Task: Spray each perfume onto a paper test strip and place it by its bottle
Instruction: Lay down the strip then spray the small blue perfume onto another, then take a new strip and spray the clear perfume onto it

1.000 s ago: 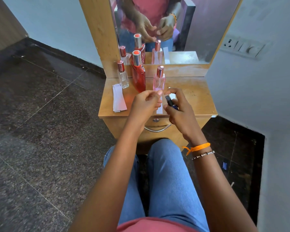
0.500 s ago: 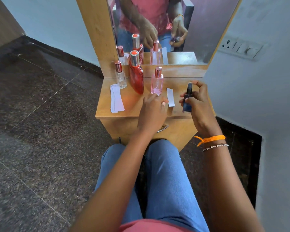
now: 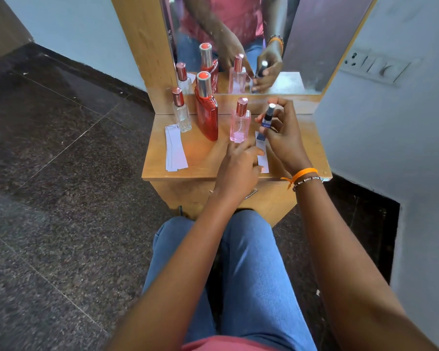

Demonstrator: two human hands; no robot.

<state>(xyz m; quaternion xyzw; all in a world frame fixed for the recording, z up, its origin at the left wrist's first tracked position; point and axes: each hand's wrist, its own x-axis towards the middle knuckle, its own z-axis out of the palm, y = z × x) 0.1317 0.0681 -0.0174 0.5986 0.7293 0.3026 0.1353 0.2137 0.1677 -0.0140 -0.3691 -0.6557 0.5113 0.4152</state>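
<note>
Left hand [image 3: 238, 168] flat, fingers resting on a paper test strip [image 3: 262, 154] lying on the desk [image 3: 200, 158]; right hand [image 3: 280, 134] curled round a small dark blue perfume bottle [image 3: 267, 121], held upright just above the strip's far end. Beyond, pink bottle [image 3: 240, 122], red bottle [image 3: 208, 110] and clear bottle [image 3: 181, 111] standing in a row with no strip laid by them, spare strips [image 3: 175, 148] stacked near the clear one. Probably early: first spray barely done or pending, three bottles left.

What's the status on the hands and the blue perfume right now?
Right hand grips small blue bottle above table. Left hand rests on test strip beside pink bottle. Nothing blocking.
</note>
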